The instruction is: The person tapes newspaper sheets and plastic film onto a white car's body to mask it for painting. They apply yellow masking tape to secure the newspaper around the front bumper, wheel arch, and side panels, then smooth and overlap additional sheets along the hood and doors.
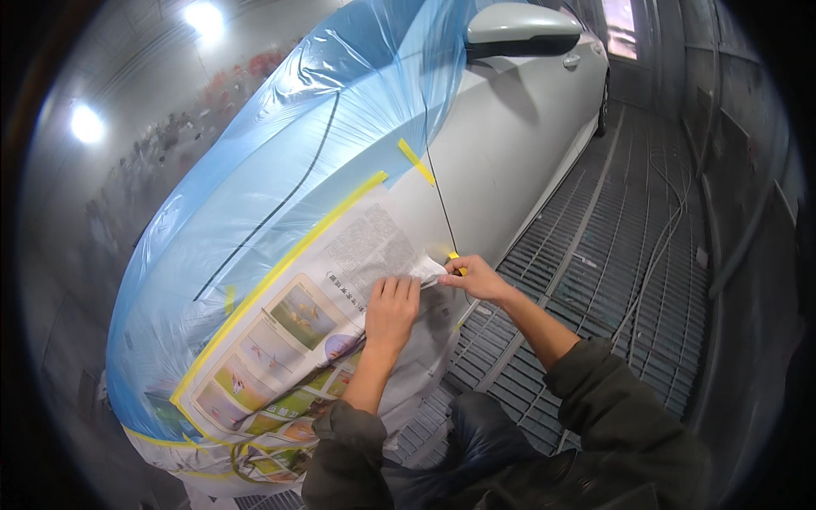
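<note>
My left hand (393, 312) lies with bent fingers on a newspaper sheet (366, 239) that covers the side of a car's front end. Close to its right, my right hand (475, 278) pinches the folded edge of that paper near the door gap. Yellow masking tape (287, 261) runs along the paper's upper edge, against blue plastic film (255, 185) over the hood and fender. A short strip of yellow tape (415, 162) sits by the door gap. Another bit of yellow tape (454, 256) shows beside my right fingers. Whether my left fingertips grip the paper is unclear.
The bare silver-white front door (503, 146) and side mirror (526, 29) are up ahead. Metal floor grating (574, 255) runs beside the car, with a long hose (663, 236) lying on it near the right wall (733, 191). My bent knee is close below the paper.
</note>
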Action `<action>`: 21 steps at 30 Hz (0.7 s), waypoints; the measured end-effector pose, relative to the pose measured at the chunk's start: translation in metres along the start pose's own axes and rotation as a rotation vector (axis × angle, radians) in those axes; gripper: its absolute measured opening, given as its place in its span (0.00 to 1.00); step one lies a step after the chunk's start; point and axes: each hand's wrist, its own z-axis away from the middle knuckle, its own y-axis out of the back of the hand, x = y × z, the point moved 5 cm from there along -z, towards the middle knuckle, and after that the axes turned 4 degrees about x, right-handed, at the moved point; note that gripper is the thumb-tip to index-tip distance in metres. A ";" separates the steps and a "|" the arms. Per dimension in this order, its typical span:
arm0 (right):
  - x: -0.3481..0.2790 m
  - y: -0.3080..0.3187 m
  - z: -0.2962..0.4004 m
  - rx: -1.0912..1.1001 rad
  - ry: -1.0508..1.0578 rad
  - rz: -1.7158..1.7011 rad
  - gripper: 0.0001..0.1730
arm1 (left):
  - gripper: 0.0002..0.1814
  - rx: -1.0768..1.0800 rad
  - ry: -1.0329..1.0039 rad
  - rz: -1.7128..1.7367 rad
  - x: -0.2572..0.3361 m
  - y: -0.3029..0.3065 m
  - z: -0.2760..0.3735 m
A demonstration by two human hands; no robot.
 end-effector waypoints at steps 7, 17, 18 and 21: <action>-0.070 -0.017 0.036 0.378 0.496 0.471 0.26 | 0.06 0.101 0.041 -0.001 -0.010 0.002 -0.006; -0.057 -0.027 0.028 0.485 0.337 0.480 0.35 | 0.11 0.077 0.024 0.105 -0.010 0.014 0.004; -0.047 -0.029 0.022 0.451 0.290 0.340 0.33 | 0.11 0.070 0.017 0.097 -0.011 0.016 0.010; 0.001 -0.004 0.005 0.246 0.065 0.240 0.29 | 0.15 0.090 -0.014 0.113 0.002 0.023 0.009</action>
